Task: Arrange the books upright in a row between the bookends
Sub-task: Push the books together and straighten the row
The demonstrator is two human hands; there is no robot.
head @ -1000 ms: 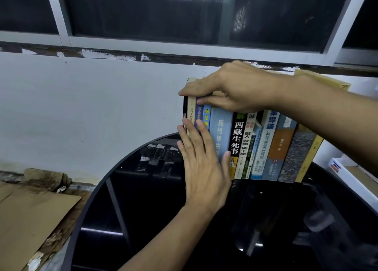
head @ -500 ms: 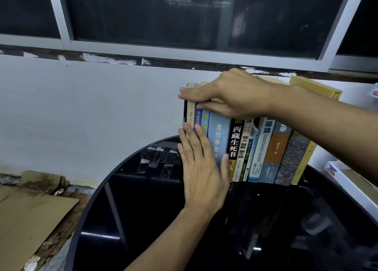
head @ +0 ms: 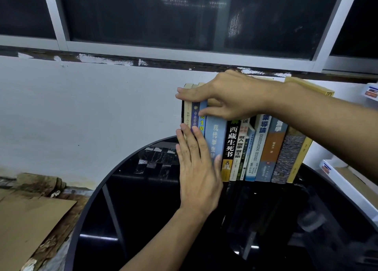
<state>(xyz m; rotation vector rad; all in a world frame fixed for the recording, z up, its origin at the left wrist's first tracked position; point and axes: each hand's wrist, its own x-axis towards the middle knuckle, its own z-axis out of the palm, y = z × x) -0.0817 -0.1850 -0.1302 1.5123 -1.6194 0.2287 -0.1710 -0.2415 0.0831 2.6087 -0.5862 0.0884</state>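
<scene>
Pressing the left hand (head: 196, 168) flat, fingers straight, on the lower spines while clasping the right hand (head: 231, 98) over the tops, thumb under, apparently to square the books (head: 263, 148), standing mid-frame on the black table (head: 143, 199), against the dark bookend (head: 182, 111).

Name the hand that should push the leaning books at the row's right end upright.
Right hand, probably: its arm passes just over those leaning books, while the left hand lies flat on spines at the left end.

Your left hand (head: 198, 172) has slid slightly left across the spines, and the leaning books (head: 288, 154) at the right stand a little straighter.
</scene>
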